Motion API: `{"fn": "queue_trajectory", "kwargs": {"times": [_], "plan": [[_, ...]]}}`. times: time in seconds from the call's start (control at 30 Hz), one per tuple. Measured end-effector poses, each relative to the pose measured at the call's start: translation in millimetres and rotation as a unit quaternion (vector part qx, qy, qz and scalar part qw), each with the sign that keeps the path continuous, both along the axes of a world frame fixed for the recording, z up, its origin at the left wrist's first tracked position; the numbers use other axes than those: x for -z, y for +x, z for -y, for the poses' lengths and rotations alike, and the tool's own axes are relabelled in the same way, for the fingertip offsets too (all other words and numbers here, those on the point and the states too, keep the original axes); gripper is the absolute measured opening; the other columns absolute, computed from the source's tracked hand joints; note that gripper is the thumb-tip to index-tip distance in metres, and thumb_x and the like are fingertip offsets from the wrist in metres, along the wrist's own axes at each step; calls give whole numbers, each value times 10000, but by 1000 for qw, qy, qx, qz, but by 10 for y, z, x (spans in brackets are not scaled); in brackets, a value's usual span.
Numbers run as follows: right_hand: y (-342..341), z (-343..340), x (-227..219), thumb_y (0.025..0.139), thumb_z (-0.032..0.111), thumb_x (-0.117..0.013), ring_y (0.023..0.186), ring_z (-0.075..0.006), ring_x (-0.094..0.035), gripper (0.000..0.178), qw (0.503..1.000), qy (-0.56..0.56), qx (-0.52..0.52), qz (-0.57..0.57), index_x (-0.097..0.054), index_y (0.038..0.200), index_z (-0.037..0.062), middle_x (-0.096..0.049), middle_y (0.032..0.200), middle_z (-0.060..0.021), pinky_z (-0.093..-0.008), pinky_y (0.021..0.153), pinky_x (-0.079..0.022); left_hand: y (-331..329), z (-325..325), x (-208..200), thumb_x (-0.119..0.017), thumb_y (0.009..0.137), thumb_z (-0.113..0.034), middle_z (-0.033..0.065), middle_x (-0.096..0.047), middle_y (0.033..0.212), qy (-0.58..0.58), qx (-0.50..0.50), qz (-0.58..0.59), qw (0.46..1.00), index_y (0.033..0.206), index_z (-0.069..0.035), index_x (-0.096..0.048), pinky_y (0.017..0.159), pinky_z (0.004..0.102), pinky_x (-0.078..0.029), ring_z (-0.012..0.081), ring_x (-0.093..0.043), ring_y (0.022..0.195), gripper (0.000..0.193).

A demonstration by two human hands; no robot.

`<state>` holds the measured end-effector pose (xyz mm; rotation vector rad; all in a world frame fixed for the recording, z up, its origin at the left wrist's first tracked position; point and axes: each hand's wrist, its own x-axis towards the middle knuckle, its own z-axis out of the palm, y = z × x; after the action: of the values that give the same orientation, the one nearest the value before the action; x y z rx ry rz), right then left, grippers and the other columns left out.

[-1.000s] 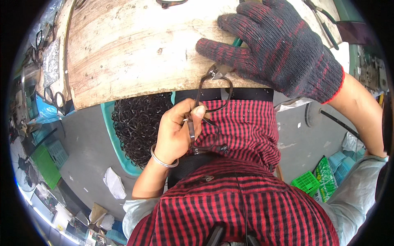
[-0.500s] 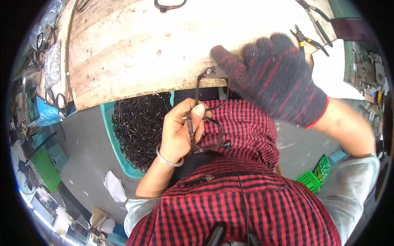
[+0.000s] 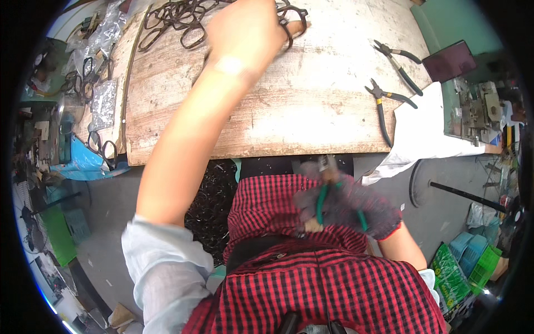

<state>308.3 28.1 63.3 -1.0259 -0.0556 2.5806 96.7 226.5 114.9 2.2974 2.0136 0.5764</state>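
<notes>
My bare left hand [image 3: 242, 36] reaches across the wooden bench to its far side, blurred by motion. It closes around a dark eyeglass frame [image 3: 291, 39], whose rim shows by the outstretched thumb; the other fingers are hidden. Just left of it lies a heap of dark eyeglass frames [image 3: 167, 21]. Low over my lap, my right hand [image 3: 375, 209] wears a dark red-streaked knit glove. It is wrapped around pliers with green handles [image 3: 321, 201], their metal head pointing up near the bench edge; they too are smeared.
Two pliers with black and yellow handles [image 3: 381, 119] lie at the bench's right, near a dark tablet-like panel [image 3: 449, 61] and a white sheet [image 3: 420, 133]. Below the bench, a tub holds black curly scraps [image 3: 208, 206]. Plastic bags [image 3: 104, 103] sit left. Green baskets [image 3: 485, 270] stand lower right.
My left hand has gone from above my lap to the far bench. My gloved right hand has dropped from the bench to my lap and now holds green-handled pliers. The view has shifted.
</notes>
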Motion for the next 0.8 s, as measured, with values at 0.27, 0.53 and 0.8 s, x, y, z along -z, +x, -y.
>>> {"fn": "queue_trajectory", "kwargs": {"times": [0.27, 0.53, 0.8], "plan": [[320, 129, -239, 903, 65, -797, 1295, -206, -609, 852, 915, 308, -178, 188, -379, 1641, 142, -610, 1460, -129, -369, 1048, -536, -444, 308, 5, -689, 957, -260, 128, -660, 734, 105, 130, 170, 971, 986, 1, -709, 639, 353, -508, 190, -667, 662, 264], [-12, -353, -404, 782, 123, -784, 1087, -336, -622, 691, 328, 765, -222, 508, -639, 1455, 187, -645, 1229, -109, -441, 939, -520, -466, 2341, 447, -624, 1080, -317, 95, -688, 785, -352, -127, 659, 652, 1005, 38, -708, 513, 251, -402, 89, -533, 534, 373], [-251, -755, -257, 774, 204, -806, 1067, -315, -618, 683, 170, 836, -287, 436, -630, 1434, 216, -644, 1220, -98, -461, 915, -497, -577, 2228, 789, -644, 1072, -347, -56, -528, 567, -451, -46, 583, 674, 950, -16, -751, 498, 243, -340, 38, -471, 517, 369]]}}
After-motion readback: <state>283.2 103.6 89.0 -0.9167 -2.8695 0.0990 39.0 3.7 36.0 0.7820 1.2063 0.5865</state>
